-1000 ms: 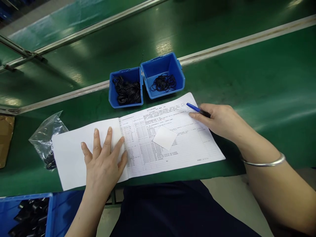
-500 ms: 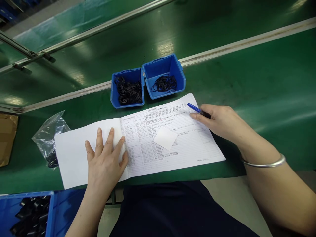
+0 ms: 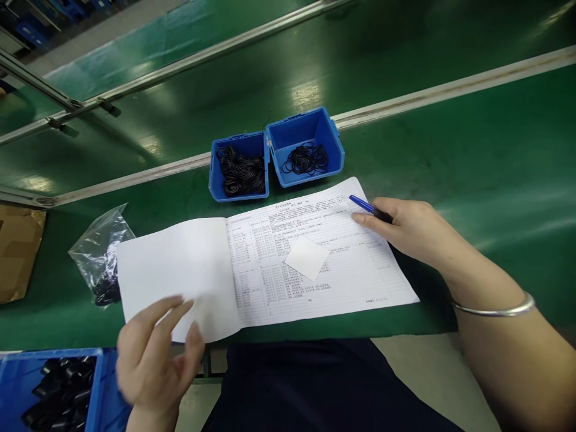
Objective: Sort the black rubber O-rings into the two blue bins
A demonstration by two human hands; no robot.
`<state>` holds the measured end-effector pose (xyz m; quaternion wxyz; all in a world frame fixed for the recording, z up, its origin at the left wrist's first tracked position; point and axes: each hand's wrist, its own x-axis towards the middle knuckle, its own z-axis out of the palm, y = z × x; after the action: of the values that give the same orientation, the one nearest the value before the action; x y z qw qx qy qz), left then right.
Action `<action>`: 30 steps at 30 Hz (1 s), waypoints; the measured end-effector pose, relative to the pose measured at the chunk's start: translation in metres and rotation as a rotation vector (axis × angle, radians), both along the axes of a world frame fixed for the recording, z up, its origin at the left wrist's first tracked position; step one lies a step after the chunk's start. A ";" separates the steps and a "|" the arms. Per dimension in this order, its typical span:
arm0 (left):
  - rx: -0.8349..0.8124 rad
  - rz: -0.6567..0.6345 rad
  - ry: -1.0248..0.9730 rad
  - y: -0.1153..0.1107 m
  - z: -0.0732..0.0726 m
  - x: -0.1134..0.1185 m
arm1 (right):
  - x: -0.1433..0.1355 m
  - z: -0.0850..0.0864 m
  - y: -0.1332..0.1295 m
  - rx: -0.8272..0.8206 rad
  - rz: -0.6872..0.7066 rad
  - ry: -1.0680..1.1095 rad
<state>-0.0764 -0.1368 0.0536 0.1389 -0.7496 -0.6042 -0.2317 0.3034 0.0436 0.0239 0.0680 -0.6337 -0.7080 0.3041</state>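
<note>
One open booklet (image 3: 265, 315) lay near the front of the bench (image 3: 495, 174), its left page (image 3: 180, 252) blank and its right page (image 3: 351, 264) closely printed, with a small white slip (image 3: 308, 258) askew on the print. The right hand (image 3: 407, 228) gripped a blue pen (image 3: 361, 204) between thumb and fingers at the booklet's upper right corner. The left hand (image 3: 153, 354), loosely curled and holding nothing visible, was at the lower edge of the blank page; contact with the paper could not be told. The step in hand appeared to be work over the spread pages; any use of the pen would have called for lowering its tip, hidden here, to the paper.

Beyond the booklet, two blue bins (image 3: 315, 179) stood side by side, both containing black loops (image 3: 243, 171), more in the left one. A clear bag (image 3: 101, 246) lay beside the blank page, with a cardboard box (image 3: 18, 252) farther left. Below, a blue crate (image 3: 96, 390) held black parts (image 3: 63, 390). The bench was green, a pale metal strip (image 3: 450, 93) crossed it, and pale floor (image 3: 427, 366) showed beneath.
</note>
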 end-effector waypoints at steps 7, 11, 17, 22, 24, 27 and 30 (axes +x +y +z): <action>-0.379 -0.029 0.087 -0.055 0.007 -0.025 | 0.002 -0.005 0.002 -0.001 -0.046 0.023; -0.367 -0.024 0.015 -0.062 0.000 -0.010 | 0.003 -0.009 0.003 0.006 -0.057 0.022; -0.352 -0.033 -0.009 -0.059 -0.009 0.014 | 0.001 -0.007 0.003 -0.027 -0.067 0.019; -0.280 0.087 0.040 -0.063 -0.016 0.006 | -0.001 0.000 0.002 -0.055 -0.051 0.017; -0.238 -0.013 -0.005 -0.065 -0.012 0.008 | -0.001 0.001 0.002 -0.060 -0.062 0.024; -0.170 -0.215 -0.065 -0.058 0.002 0.024 | -0.001 0.002 0.003 -0.073 -0.074 0.015; -0.124 -0.280 -0.032 -0.030 0.015 0.049 | -0.002 0.003 0.004 -0.082 -0.062 -0.001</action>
<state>-0.0272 -0.1673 0.0685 0.0493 -0.8298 -0.5092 -0.2229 0.3017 0.0472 0.0274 0.0511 -0.6577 -0.6750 0.3305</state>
